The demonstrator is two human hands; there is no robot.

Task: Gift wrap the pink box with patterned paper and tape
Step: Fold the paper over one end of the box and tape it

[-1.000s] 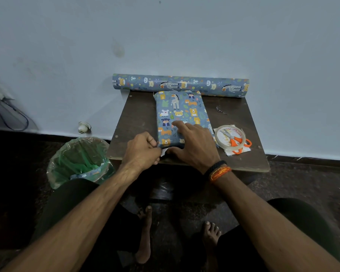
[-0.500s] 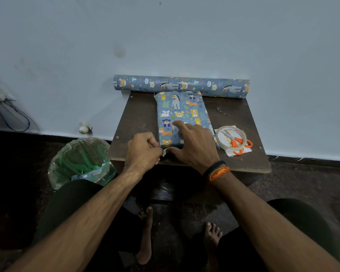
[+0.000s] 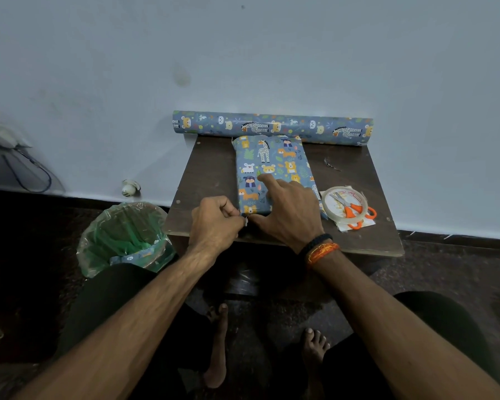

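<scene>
Left hand (image 3: pixel 214 222) pinches a paper flap (image 3: pixel 246 220) at the box's (image 3: pixel 272 168) 6 o'clock end; right hand (image 3: pixel 286 209) presses spread on top.

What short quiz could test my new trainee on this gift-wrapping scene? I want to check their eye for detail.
1. True or false: the scissors lie on the tape roll.
2. What lies against the wall behind the wrapped box? A) wrapping paper roll B) ruler C) ribbon spool
3. Which hand rests on top of the wrapped box?

Key: 1. True. 2. A, the wrapping paper roll. 3. The right hand; the left hand pinches something small and pale at the box's near end.
</scene>
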